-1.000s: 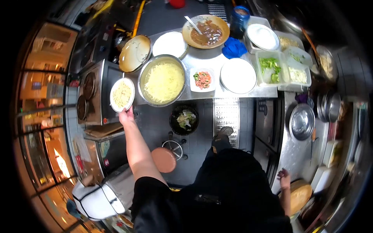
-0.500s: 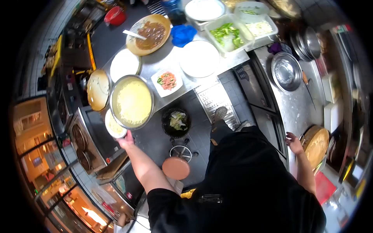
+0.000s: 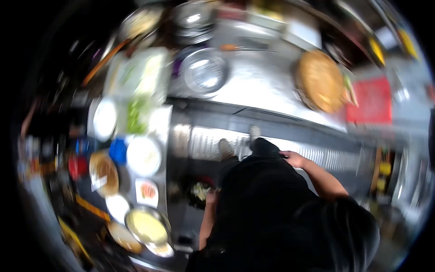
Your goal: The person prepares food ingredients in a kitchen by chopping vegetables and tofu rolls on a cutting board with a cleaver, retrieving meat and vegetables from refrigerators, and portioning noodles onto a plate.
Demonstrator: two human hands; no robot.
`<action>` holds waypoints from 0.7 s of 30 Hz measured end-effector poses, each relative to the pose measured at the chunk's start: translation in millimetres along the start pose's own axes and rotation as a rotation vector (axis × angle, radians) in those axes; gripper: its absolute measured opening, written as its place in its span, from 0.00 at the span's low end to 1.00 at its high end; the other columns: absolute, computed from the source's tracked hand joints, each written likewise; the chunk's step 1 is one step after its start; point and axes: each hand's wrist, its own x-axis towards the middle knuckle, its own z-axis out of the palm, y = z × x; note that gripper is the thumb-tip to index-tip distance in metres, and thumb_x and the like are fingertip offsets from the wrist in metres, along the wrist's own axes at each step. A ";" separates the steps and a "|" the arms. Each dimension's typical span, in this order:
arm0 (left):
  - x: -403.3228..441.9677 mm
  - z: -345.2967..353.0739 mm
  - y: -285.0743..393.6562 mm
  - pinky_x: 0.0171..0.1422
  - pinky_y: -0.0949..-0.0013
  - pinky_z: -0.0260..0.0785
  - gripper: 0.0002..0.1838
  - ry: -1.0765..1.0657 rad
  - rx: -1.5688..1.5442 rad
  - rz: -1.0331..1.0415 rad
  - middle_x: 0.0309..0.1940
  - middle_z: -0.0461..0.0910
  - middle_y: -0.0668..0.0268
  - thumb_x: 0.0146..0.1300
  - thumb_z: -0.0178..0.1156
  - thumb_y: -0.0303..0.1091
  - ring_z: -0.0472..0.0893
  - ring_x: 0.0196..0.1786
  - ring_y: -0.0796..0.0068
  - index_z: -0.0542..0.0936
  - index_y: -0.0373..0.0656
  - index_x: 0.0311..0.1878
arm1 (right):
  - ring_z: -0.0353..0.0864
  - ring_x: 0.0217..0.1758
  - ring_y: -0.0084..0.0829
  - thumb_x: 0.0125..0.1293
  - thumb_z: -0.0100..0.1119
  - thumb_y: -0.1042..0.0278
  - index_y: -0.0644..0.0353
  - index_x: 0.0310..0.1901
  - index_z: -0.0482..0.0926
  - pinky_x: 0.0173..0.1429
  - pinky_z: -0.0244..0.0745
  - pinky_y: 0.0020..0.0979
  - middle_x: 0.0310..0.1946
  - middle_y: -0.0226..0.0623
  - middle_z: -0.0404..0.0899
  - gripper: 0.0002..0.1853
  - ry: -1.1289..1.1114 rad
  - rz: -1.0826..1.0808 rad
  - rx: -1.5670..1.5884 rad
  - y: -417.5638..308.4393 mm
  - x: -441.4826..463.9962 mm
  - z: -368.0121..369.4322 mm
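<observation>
My left hand [image 3: 211, 196] hangs low beside my black clothing, and a round black bin [image 3: 197, 204] with pale green leaf scraps lies just beyond it. Motion smears its fingers. By the dark cloth at my front is my right hand [image 3: 295, 159]; whether its fingertips grip the cloth is unclear. At the counter's lower left stands a steel bowl [image 3: 167, 222] of pale yellow food, with a smaller white bowl [image 3: 168, 252] partly beneath its edge. A square white dish [image 3: 155, 200] of chopped red and green food sits above them.
A steel counter [image 3: 253, 75] crosses ahead, carrying a metal basin [image 3: 204, 72] and a round wooden chopping board [image 3: 321, 81]. Left are a white plate [image 3: 144, 156], a brown-sauce bowl [image 3: 113, 181] and green vegetables [image 3: 135, 115]. A metal floor grate [image 3: 206, 143] lies near my feet.
The view has swung round toward the steel counter and blurred. My left hand has left the small white bowl and come to my side. My right hand has moved from near the chopping board to my front.
</observation>
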 end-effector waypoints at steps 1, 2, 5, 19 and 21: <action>21.9 6.2 26.2 0.54 0.64 0.77 0.20 -0.024 0.231 0.138 0.45 0.86 0.54 0.68 0.59 0.34 0.84 0.52 0.62 0.76 0.34 0.59 | 0.73 0.71 0.50 0.71 0.54 0.42 0.59 0.72 0.68 0.75 0.66 0.39 0.68 0.54 0.73 0.36 0.017 0.063 0.047 -5.1 -12.9 1.9; 43.6 12.8 50.4 0.53 0.66 0.77 0.23 -0.016 0.458 0.281 0.45 0.86 0.55 0.67 0.62 0.33 0.85 0.50 0.64 0.74 0.33 0.63 | 0.73 0.71 0.50 0.71 0.54 0.41 0.59 0.73 0.68 0.75 0.65 0.39 0.69 0.54 0.73 0.37 0.024 0.114 0.091 -6.9 -26.0 3.6; 55.8 21.3 164.2 0.34 0.66 0.75 0.28 -0.179 0.377 0.198 0.36 0.84 0.60 0.67 0.64 0.37 0.82 0.31 0.70 0.72 0.33 0.66 | 0.74 0.70 0.48 0.70 0.55 0.39 0.57 0.72 0.69 0.74 0.67 0.38 0.68 0.51 0.74 0.37 0.194 0.163 0.128 29.5 -41.9 28.3; 97.4 108.9 193.7 0.66 0.55 0.72 0.36 -0.267 1.410 0.491 0.55 0.82 0.41 0.63 0.61 0.60 0.80 0.61 0.44 0.79 0.36 0.62 | 0.82 0.60 0.47 0.69 0.57 0.39 0.59 0.58 0.82 0.64 0.75 0.38 0.54 0.51 0.84 0.31 0.520 0.399 0.757 267.2 -70.1 204.0; 87.8 151.0 187.2 0.64 0.53 0.74 0.34 -0.212 1.417 0.498 0.52 0.83 0.41 0.63 0.62 0.57 0.81 0.59 0.43 0.79 0.37 0.61 | 0.82 0.60 0.47 0.68 0.59 0.40 0.61 0.58 0.82 0.63 0.76 0.39 0.54 0.52 0.84 0.31 0.560 0.459 0.704 300.5 -96.6 196.7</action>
